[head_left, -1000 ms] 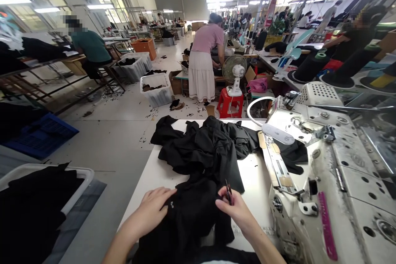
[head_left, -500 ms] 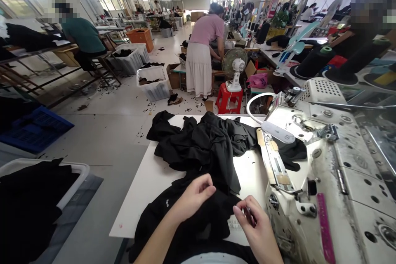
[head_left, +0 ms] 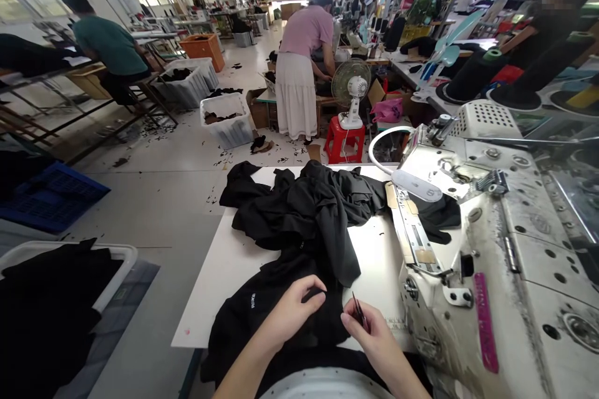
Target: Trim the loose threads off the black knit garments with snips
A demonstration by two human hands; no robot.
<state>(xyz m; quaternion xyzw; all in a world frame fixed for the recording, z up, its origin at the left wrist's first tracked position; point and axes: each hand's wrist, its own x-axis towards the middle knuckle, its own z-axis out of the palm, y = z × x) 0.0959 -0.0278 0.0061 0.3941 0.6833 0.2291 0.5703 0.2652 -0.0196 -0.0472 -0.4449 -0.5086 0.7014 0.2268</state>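
A pile of black garments [head_left: 304, 212] lies across the white work table [head_left: 224, 262]. My left hand [head_left: 292, 308] pinches the black fabric nearest me, fingers closed on a fold. To its right, my right hand [head_left: 369, 333] is closed around small thread snips [head_left: 358, 310], their dark tips pointing up next to the fabric edge. The two hands are close together near the table's front edge. A small white logo [head_left: 253, 301] shows on the garment left of my left hand.
An industrial sewing machine [head_left: 477, 243] fills the right side. A white bin of black cloth [head_left: 122, 254] stands at lower left, a blue crate [head_left: 51, 193] beyond it. A person in a pink top [head_left: 304, 56] stands by a fan on a red stool [head_left: 345, 140]. Another person sits at left.
My left hand moved from flat on the garment to a pinch further right. My right hand dropped lower, then lifted the snips' tips towards the fabric. The view tilted down slightly.
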